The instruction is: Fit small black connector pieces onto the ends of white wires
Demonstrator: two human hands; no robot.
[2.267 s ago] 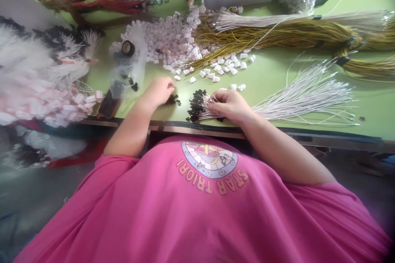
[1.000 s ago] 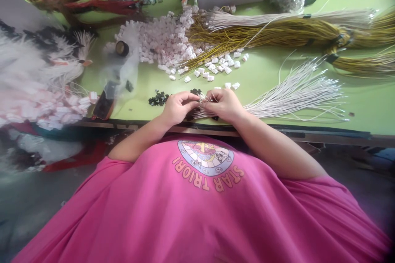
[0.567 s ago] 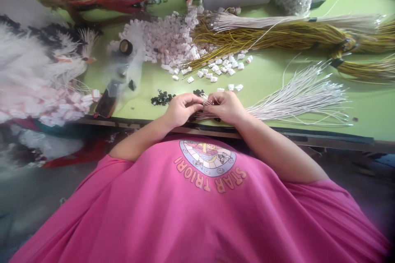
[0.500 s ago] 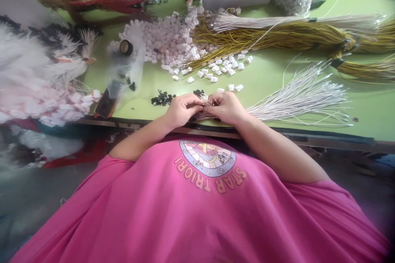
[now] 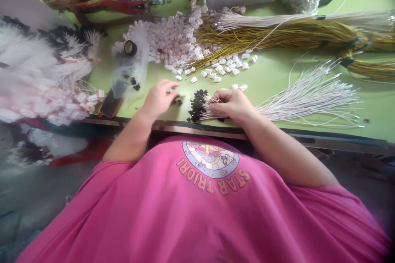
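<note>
My right hand (image 5: pixel 235 106) is closed in a pinch on the near ends of white wires (image 5: pixel 212 104). Small black connectors (image 5: pixel 198 106) cluster at the left tips of this bundle, and the long free ends (image 5: pixel 321 96) fan out to the right across the table. Apart from it, to the left, my left hand (image 5: pixel 159 98) hovers beside a few loose black connectors (image 5: pixel 178 101), partly covering that spot. A gap shows between its thumb and forefinger, with nothing visible between them.
White connectors (image 5: pixel 173 41) lie heaped beyond my hands on the green table (image 5: pixel 265 80). Bundles of yellow wires (image 5: pixel 293 35) stretch along the back right. A tape roll (image 5: pixel 130 48) rests on a plastic bag, near a dark phone-like object (image 5: pixel 113 100). White wire assemblies (image 5: pixel 40 78) pile up at left.
My left hand has left the wires and moved left to the loose black connectors, uncovering the black cluster on the bundle. My right hand stays on the wires. The view has shifted slightly.
</note>
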